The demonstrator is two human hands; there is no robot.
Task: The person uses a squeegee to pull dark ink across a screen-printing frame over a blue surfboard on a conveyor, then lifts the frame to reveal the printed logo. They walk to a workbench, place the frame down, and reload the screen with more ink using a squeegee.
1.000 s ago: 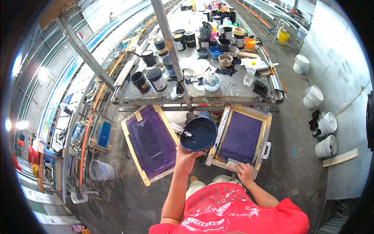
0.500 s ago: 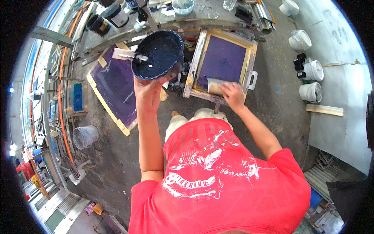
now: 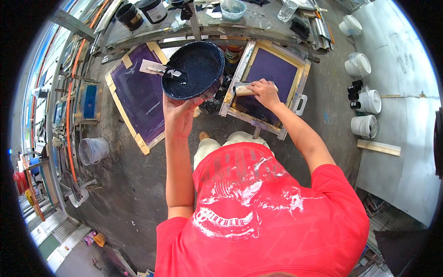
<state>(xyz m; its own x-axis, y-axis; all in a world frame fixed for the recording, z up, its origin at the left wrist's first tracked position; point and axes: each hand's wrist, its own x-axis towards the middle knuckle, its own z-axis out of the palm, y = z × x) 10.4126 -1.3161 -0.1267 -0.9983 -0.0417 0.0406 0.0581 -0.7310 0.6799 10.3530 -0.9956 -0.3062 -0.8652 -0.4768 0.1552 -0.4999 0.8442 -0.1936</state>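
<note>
My left hand (image 3: 179,117) grips a round dark tub (image 3: 213,87) from below and holds it up. Dark ink coats its inside, and a pale-handled spatula (image 3: 152,67) leans over the left of its rim. In my right hand (image 3: 266,93) is a wooden-handled squeegee (image 3: 243,89), held across the near half of a taped screen frame (image 3: 302,74). Purple mesh (image 3: 272,67) fills that frame; a darker strip lies nearest me. Whether the squeegee's blade touches the mesh is hidden.
A second purple screen (image 3: 138,92) leans at the left. Beyond stands a workbench (image 3: 258,30) with ink tubs (image 3: 128,16) and a bowl (image 3: 233,9). White buckets (image 3: 357,64) line the right wall; another bucket (image 3: 93,151) is on the left floor.
My right hand has moved the squeegee away from me, up from the screen's near edge, and it is tilted differently. The tub stays raised in my left hand. The whole view has shifted slightly.
</note>
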